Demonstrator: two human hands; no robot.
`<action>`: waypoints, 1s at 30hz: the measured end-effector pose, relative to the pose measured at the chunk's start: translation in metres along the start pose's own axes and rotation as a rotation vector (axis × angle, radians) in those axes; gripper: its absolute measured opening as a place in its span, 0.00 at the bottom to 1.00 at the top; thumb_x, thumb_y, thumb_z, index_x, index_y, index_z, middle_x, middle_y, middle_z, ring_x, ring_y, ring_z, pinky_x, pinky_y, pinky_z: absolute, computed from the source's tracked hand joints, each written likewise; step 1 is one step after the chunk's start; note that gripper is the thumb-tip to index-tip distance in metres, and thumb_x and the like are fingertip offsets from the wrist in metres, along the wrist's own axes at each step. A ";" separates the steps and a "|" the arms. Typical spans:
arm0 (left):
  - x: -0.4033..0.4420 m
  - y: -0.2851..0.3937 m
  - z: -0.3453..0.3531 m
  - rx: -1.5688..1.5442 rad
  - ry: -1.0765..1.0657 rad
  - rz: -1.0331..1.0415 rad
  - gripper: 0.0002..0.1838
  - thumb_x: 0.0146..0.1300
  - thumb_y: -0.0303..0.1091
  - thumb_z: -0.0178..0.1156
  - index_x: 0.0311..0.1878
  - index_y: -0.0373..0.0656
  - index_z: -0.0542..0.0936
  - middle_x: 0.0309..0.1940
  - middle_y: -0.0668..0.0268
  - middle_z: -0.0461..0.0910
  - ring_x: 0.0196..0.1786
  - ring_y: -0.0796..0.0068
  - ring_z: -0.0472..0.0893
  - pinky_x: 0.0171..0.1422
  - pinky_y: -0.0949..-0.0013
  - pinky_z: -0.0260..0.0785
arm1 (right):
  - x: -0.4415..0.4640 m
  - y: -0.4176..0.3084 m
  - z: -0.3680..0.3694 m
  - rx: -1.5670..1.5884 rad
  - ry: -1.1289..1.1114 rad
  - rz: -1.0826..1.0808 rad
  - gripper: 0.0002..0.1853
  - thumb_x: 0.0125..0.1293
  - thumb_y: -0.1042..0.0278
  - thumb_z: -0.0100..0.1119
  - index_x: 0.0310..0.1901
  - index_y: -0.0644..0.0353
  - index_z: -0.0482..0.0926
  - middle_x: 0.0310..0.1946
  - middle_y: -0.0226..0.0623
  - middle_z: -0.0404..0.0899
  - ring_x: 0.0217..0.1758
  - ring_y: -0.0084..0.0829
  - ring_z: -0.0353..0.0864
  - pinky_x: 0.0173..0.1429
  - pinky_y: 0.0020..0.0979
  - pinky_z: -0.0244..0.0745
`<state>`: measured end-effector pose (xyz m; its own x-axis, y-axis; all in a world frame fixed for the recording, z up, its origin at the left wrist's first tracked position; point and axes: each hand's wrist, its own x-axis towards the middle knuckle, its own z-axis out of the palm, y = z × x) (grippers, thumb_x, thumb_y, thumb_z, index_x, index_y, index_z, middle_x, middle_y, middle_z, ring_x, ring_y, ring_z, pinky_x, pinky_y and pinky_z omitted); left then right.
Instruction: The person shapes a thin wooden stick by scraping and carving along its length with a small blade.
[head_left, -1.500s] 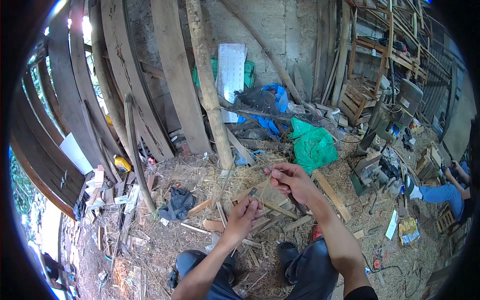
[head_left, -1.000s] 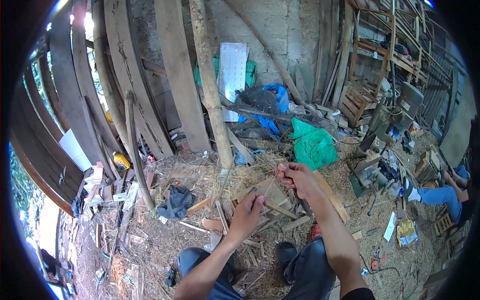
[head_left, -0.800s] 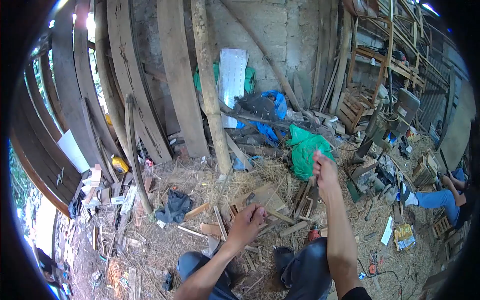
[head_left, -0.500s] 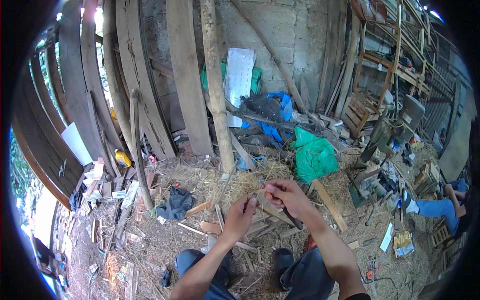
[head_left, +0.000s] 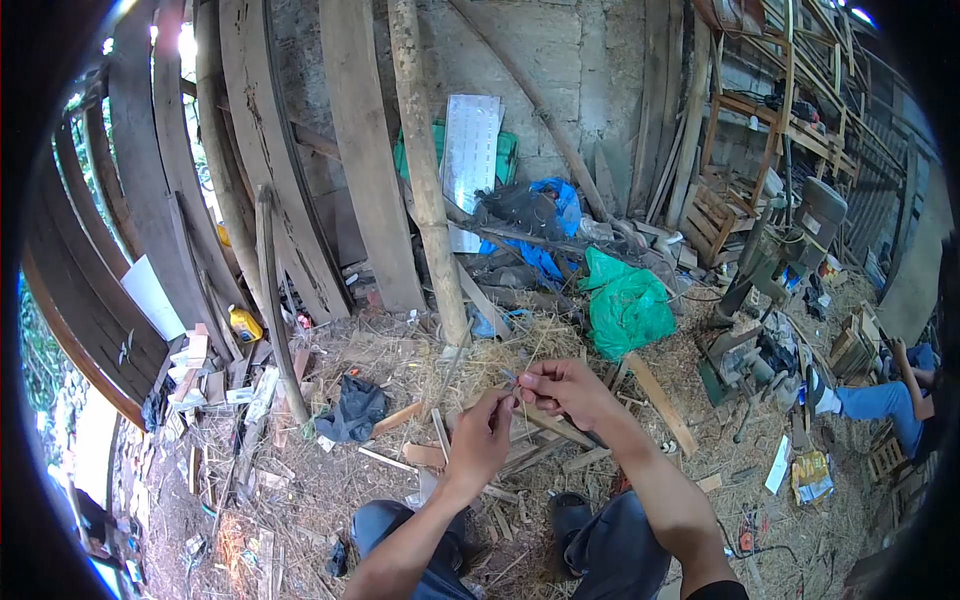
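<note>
In front of my knees, my left hand (head_left: 480,435) and my right hand (head_left: 568,392) meet, both closed in a pinch with the fingertips nearly touching. A small, thin greyish piece (head_left: 509,377) shows at the fingertips; it is too small to name, and I cannot tell which hand grips it. The fingers hide most of what they hold. Below the hands, strips of wood (head_left: 550,424) lie on the straw-covered ground.
A wooden post (head_left: 428,190) stands ahead, with a green plastic bag (head_left: 630,312) to its right. A dark cloth or bag (head_left: 354,410) lies left. A machine (head_left: 790,250) stands right, near a seated person's blue-clad leg (head_left: 875,402). Planks (head_left: 370,150) lean against the wall.
The dark, elongated thing below my right hand no longer shows. My right hand has turned slightly and its fingers are closer to my left fingertips. The view has shifted a little.
</note>
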<state>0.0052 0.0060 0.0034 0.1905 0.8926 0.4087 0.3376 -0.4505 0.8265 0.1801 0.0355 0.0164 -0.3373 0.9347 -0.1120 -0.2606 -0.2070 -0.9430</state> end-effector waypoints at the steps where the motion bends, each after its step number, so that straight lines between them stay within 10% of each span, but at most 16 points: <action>1: 0.000 -0.001 0.001 -0.002 0.002 -0.002 0.07 0.69 0.29 0.52 0.42 0.36 0.76 0.22 0.63 0.75 0.24 0.79 0.73 0.30 0.71 0.65 | 0.002 0.001 0.000 -0.096 0.042 -0.011 0.09 0.68 0.67 0.56 0.35 0.65 0.78 0.24 0.28 0.75 0.19 0.14 0.61 0.21 0.18 0.53; 16: -0.015 -0.005 0.006 0.088 -0.072 0.042 0.06 0.69 0.30 0.51 0.40 0.38 0.75 0.19 0.54 0.74 0.21 0.60 0.76 0.27 0.62 0.63 | 0.006 -0.016 -0.097 0.205 0.539 -0.283 0.08 0.64 0.79 0.50 0.43 0.67 0.78 0.25 0.26 0.74 0.20 0.14 0.61 0.21 0.18 0.52; 18: -0.012 -0.009 0.004 -0.040 -0.076 -0.107 0.08 0.70 0.34 0.51 0.40 0.39 0.76 0.17 0.66 0.70 0.21 0.79 0.72 0.27 0.69 0.63 | 0.001 -0.016 -0.095 0.148 0.525 -0.240 0.08 0.65 0.78 0.51 0.44 0.67 0.78 0.26 0.26 0.74 0.20 0.14 0.60 0.21 0.18 0.52; 25: -0.004 -0.017 0.001 -0.181 -0.117 -0.153 0.11 0.72 0.36 0.47 0.39 0.39 0.74 0.18 0.74 0.63 0.22 0.85 0.62 0.27 0.77 0.57 | -0.008 -0.008 0.006 -0.101 0.029 -0.080 0.14 0.69 0.68 0.55 0.51 0.68 0.76 0.25 0.26 0.74 0.21 0.13 0.61 0.23 0.17 0.54; 30: -0.003 -0.020 0.005 -0.395 -0.191 -0.215 0.12 0.74 0.38 0.45 0.40 0.41 0.73 0.20 0.78 0.61 0.21 0.89 0.57 0.24 0.80 0.48 | -0.002 -0.011 -0.003 -0.029 0.071 -0.015 0.13 0.67 0.66 0.58 0.44 0.69 0.79 0.24 0.27 0.75 0.20 0.14 0.61 0.23 0.18 0.54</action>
<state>0.0024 0.0121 -0.0166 0.3332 0.9284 0.1648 0.0188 -0.1813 0.9832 0.1867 0.0370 0.0260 -0.2682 0.9560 -0.1186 -0.2382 -0.1852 -0.9534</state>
